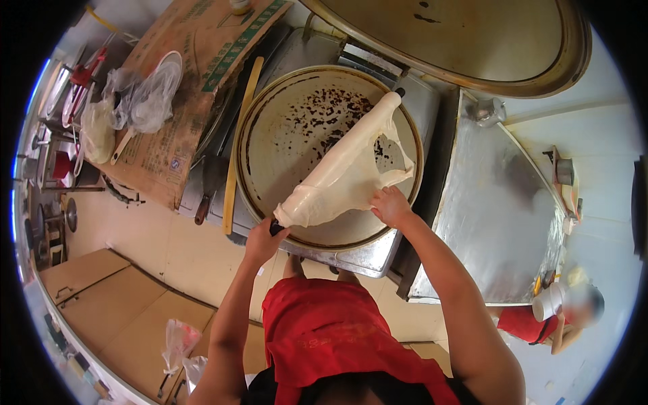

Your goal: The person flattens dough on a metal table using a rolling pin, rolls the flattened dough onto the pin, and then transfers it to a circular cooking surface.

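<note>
My left hand (264, 242) grips the dark end of a rolling pin (276, 227) near the front rim of a large round pan. Pale dough (340, 158) is wrapped along the pin, which slants up to the right over the pan, its far dark tip showing. From the roll a thin sheet of dough hangs to the right, with a large gap near its outer edge. My right hand (391, 205) pinches the lower edge of this sheet. Below lies the round pan (263, 147), its pale surface marked with dark burnt patches.
A wooden strip (242, 152) and a scraper (202, 205) lie left of the pan, beside cardboard (172, 111) bearing plastic bags. The pan's raised round lid (486, 40) stands behind. To the right are a metal worktop (496, 212) and a person in red (526, 324) holding a white container.
</note>
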`<state>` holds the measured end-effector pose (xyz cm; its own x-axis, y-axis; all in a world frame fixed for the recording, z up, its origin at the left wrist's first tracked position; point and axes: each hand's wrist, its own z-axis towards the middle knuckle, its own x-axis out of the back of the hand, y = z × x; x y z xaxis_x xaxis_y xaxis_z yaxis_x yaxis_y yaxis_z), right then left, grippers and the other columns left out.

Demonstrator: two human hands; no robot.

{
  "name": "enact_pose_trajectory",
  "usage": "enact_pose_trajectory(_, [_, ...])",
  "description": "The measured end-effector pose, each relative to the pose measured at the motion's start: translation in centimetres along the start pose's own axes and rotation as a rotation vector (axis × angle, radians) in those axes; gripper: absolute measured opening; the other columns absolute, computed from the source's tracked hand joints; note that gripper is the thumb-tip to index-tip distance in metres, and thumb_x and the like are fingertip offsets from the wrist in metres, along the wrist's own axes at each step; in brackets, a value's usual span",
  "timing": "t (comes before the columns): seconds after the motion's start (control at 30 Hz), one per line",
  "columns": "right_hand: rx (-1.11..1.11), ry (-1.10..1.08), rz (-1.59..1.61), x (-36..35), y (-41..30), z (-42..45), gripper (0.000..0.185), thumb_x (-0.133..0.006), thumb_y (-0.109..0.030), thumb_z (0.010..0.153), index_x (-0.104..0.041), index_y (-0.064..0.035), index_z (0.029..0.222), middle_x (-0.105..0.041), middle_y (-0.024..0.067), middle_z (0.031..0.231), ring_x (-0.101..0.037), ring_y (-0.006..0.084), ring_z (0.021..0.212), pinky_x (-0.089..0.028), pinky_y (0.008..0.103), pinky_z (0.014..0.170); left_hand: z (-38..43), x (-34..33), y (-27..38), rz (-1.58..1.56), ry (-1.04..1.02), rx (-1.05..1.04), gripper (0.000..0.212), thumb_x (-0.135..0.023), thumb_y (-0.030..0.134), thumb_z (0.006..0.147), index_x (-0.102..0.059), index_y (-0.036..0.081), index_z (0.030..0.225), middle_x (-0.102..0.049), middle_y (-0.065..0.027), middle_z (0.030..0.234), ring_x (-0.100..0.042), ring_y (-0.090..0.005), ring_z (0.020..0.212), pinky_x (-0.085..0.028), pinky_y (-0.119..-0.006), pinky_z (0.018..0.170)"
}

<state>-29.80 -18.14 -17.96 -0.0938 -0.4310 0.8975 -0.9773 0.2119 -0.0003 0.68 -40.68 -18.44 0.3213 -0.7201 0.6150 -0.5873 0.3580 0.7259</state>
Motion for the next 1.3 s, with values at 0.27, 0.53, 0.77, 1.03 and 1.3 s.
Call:
enact_pose_trajectory(0.27, [-0.153, 0.132, 0.219, 2.6, -2.7, 1.2, 0.015, -0.064, -0.026, 0.085, -0.067, -0.0129, 0.093, -0.061, 0.0053, 0.104, -0.055, 0.0244, 0.106, -0.042, 0.0413, 0.093, 2.2, 2.7, -2.4, 0.295, 0.115, -0.073, 0.050, -0.074, 0.046, 0.080, -0.059, -0.001, 0.079, -0.059, -0.0146, 0.064, -0.061, -0.0256, 0.060, -0.049, -0.043, 0.058])
enact_pose_trajectory(0.53, [-0.266, 0.396, 0.233, 3.7, -9.5, 8.8, 0.076, -0.069, -0.037, 0.083, -0.036, -0.0073, 0.144, -0.032, 0.0086, 0.154, -0.029, 0.0239, 0.143, -0.029, 0.0470, 0.114, 6.3, 6.7, -3.8, 0.264, 0.010, -0.093, 0.040, -0.072, 0.041, 0.081, -0.063, 0.002, 0.083, -0.061, -0.0087, 0.065, -0.061, -0.0193, 0.059, -0.045, -0.032, 0.054])
enact_pose_trajectory(0.77, [-0.114, -0.110, 0.184, 1.2, -5.1, 2.9, 0.101, -0.066, -0.051, 0.082, -0.012, -0.0077, 0.155, -0.008, 0.0085, 0.163, -0.007, 0.0228, 0.151, -0.015, 0.0517, 0.118, 6.4, 11.5, -3.9, -0.279, -0.459, 0.308, 0.039, -0.073, 0.036, 0.076, -0.064, 0.000, 0.089, -0.066, -0.0129, 0.070, -0.066, -0.0285, 0.064, -0.050, -0.037, 0.058])
enact_pose_trajectory(1.03, [-0.212, 0.326, 0.406, 3.2, -13.2, 12.8, 0.109, -0.066, -0.058, 0.079, -0.012, 0.0012, 0.152, -0.009, 0.0162, 0.162, -0.008, 0.0271, 0.150, -0.013, 0.0524, 0.119, 6.0, 8.8, -2.2, -0.389, -0.505, 0.392, 0.018, -0.067, 0.014, 0.076, -0.061, -0.001, 0.084, -0.061, -0.0062, 0.067, -0.056, -0.0145, 0.052, -0.046, -0.031, 0.048])
enact_pose_trajectory(1.3, [0.090, 0.079, 0.304, 2.2, -11.3, 6.2, 0.113, -0.071, -0.056, 0.074, -0.012, -0.0011, 0.153, -0.009, 0.0165, 0.162, -0.008, 0.0287, 0.150, -0.014, 0.0519, 0.119, 4.4, 11.4, -5.6, -0.468, -0.417, 0.355, 0.028, -0.069, 0.022, 0.078, -0.062, -0.004, 0.089, -0.065, -0.0134, 0.071, -0.064, -0.0281, 0.061, -0.051, -0.038, 0.061])
